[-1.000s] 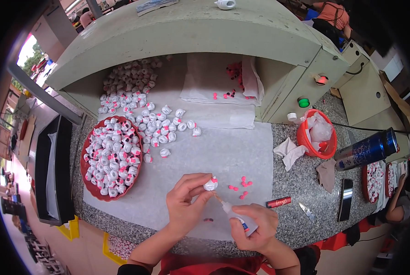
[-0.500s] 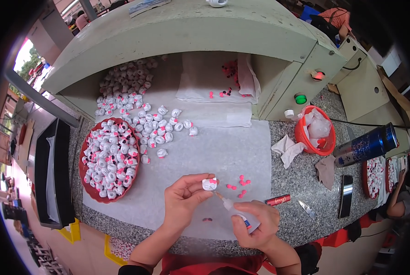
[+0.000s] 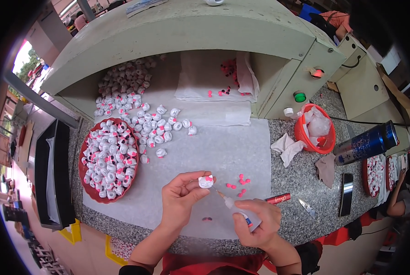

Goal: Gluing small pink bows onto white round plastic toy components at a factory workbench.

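Between the thumb and fingers of my left hand (image 3: pixel 180 195) is a small white cat-shaped head (image 3: pixel 206 182) with a pink bow. My right hand (image 3: pixel 258 224) grips a translucent glue bottle (image 3: pixel 244 214), its thin nozzle tilted up and left. The nozzle's tip sits just beside the cat head; whether they touch I cannot tell. Small pink bow pieces (image 3: pixel 241 180) lie on the white paper (image 3: pixel 191 158) to the right of the head. A dark-and-pink bit (image 3: pixel 207 219) rests on the paper between my wrists.
At left stands a red bowl (image 3: pixel 82 183) heaped with similar heads; more heads (image 3: pixel 157 126) spread into the cabinet (image 3: pixel 182 34). On the right are a red basket (image 3: pixel 299 140), a blue flask (image 3: pixel 365 145), a phone (image 3: pixel 346 195), a blade (image 3: pixel 306 207) and a red tube (image 3: pixel 278 198).
My left hand has shifted slightly left and up and turned the cat head, so its face and bow show more. The nozzle tip is now a little farther from its middle.
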`<action>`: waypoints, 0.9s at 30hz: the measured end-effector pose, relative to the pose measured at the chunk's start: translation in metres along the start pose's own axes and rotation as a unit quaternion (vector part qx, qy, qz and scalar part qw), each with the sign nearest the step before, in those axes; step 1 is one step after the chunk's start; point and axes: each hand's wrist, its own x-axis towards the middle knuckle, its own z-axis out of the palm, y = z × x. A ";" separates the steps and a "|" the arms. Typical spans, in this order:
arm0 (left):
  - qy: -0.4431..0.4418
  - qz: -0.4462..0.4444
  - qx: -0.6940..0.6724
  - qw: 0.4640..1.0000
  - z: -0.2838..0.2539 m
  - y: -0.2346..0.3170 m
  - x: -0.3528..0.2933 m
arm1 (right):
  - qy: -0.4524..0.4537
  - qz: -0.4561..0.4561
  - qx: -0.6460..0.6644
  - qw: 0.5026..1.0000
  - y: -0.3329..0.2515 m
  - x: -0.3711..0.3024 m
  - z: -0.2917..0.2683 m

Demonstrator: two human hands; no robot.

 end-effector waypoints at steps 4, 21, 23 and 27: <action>0.001 -0.001 0.007 1.000 0.001 0.000 0.000 | -0.005 0.016 0.014 1.000 -0.002 0.001 0.000; 0.026 0.003 0.039 0.999 -0.002 -0.006 0.003 | 0.003 0.397 0.134 0.908 0.056 0.014 -0.013; 0.027 0.005 0.034 0.999 -0.002 -0.007 0.005 | -0.107 0.312 -0.079 0.941 0.063 0.006 -0.008; 0.058 0.033 0.005 0.998 -0.004 -0.007 0.006 | -0.137 0.190 -0.227 0.945 0.049 0.000 0.021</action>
